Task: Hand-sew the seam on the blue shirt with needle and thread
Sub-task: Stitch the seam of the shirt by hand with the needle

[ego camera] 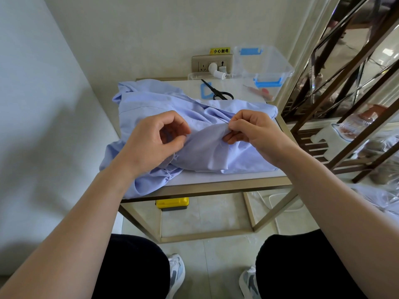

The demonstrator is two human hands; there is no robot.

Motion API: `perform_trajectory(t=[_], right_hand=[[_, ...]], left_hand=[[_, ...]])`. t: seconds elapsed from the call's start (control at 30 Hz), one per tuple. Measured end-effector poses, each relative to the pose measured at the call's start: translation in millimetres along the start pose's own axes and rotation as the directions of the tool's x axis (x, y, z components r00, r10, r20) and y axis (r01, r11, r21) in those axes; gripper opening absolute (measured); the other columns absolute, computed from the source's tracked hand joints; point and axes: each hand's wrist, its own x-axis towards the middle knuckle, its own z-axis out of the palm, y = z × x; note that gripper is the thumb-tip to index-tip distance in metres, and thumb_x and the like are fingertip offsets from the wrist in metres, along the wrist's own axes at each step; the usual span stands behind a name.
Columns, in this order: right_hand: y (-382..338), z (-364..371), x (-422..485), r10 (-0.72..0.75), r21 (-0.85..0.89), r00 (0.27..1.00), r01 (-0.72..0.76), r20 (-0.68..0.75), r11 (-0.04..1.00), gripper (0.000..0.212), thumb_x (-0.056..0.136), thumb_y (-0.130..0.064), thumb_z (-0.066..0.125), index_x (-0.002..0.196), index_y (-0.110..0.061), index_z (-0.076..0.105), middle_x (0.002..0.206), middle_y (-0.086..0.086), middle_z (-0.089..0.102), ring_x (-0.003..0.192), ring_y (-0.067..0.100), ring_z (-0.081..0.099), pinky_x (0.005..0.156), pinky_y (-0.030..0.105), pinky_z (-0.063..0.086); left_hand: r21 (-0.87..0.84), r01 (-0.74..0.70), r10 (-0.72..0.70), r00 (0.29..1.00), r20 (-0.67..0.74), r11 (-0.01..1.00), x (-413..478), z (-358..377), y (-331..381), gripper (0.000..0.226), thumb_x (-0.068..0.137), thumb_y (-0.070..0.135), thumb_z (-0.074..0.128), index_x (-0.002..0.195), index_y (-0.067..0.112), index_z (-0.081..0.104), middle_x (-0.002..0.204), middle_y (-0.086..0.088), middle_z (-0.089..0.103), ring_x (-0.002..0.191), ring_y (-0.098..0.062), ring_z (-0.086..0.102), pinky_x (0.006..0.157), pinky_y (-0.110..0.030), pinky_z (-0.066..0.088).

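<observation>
A light blue shirt (151, 104) lies crumpled over a small white-topped table (216, 179), one part hanging off the front left edge. My left hand (155, 141) pinches a raised fold of the shirt between thumb and forefinger. My right hand (250, 132) pinches the same fold's frayed edge a little to the right, fingers curled. The fabric is stretched between both hands. I cannot make out a needle or thread; they are too small or hidden by the fingers.
Black scissors (218, 91) and a blue clip (205, 91) lie at the table's back. A clear plastic box (265, 67) with blue latches stands back right, beneath a wall socket (212, 63). A metal shelf (345, 104) rises on the right. A yellow case (172, 203) sits under the table.
</observation>
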Motion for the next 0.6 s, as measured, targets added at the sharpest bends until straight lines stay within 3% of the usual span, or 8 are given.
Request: perform_trajectory(t=[0.13,0.27,0.43,0.53,0.6], right_hand=[[0.7,-0.9,-0.8,-0.002,-0.002,1.0,0.002,0.004,1.0,0.022,0.094,0.001,0.05,0.077,-0.008,0.061,0.08,0.019,0.065,0.074,0.023,0.065,0.078,0.029,0.056],[1.1,-1.8,-0.6,-0.004,0.006,1.0,0.004,0.006,1.0,0.022,0.094,0.001,0.05,0.077,-0.008,0.061,0.077,0.014,0.066,0.073,0.021,0.066,0.078,0.029,0.056],[1.3,-3.7,-0.8,-0.012,0.025,1.0,0.012,0.003,1.0,0.023,0.093,0.002,0.05,0.076,-0.007,0.061,0.071,0.003,0.068,0.074,0.022,0.066,0.074,0.025,0.055],[1.1,-3.7,-1.6,-0.015,0.032,1.0,0.015,0.005,0.999,0.023,0.094,0.001,0.05,0.076,-0.007,0.061,0.071,0.003,0.068,0.074,0.022,0.067,0.074,0.026,0.055],[1.5,-3.4,-2.2,-0.017,0.034,1.0,0.017,0.008,0.999,0.022,0.094,0.001,0.05,0.077,-0.007,0.061,0.072,0.004,0.068,0.074,0.021,0.067,0.074,0.027,0.055]], left_hand=[[-0.005,-0.009,0.009,0.998,0.066,1.0,-1.6,1.3,-0.1,0.019,0.082,0.005,0.074,0.092,0.019,0.068,0.081,0.0,0.067,0.073,-0.015,0.06,0.068,-0.024,0.051],[0.029,-0.026,0.025,0.999,0.024,0.999,0.4,3.6,0.6,0.024,0.083,-0.003,0.067,0.093,0.018,0.068,0.082,-0.003,0.067,0.076,-0.023,0.061,0.071,-0.032,0.052],[-0.156,0.042,-0.039,0.999,0.024,0.987,5.7,-4.8,2.0,0.02,0.087,0.005,0.07,0.088,0.024,0.069,0.072,0.007,0.065,0.07,-0.007,0.058,0.068,-0.017,0.048],[-0.13,0.037,-0.038,0.999,-0.009,0.991,5.9,-4.9,0.4,0.024,0.092,0.005,0.063,0.087,0.027,0.072,0.073,0.003,0.066,0.062,-0.008,0.052,0.058,-0.016,0.041],[-0.003,-0.007,0.007,1.0,-0.004,1.0,5.8,-1.7,-2.4,0.029,0.096,0.005,0.057,0.089,0.028,0.074,0.084,-0.005,0.066,0.07,-0.017,0.056,0.063,-0.026,0.045]])
